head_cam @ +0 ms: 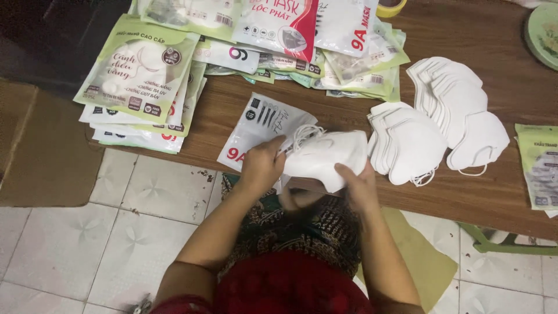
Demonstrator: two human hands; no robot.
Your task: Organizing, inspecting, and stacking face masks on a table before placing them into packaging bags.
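Both hands hold a small stack of folded white face masks (325, 156) at the near edge of a wooden table (465, 35). My left hand (261, 166) grips the stack's left end, by the ear loops. My right hand (357, 180) holds it from below on the right. Under the stack lies a clear and white flat pouch (258, 125) with red marks, partly over the table edge.
Two fanned piles of loose white masks (407, 142) (459, 107) lie to the right. Green and white packaged pouches (139, 70) are heaped at the left and back. Another green pouch (537, 166) sits at the right edge. A tiled floor and cardboard (40, 151) lie below.
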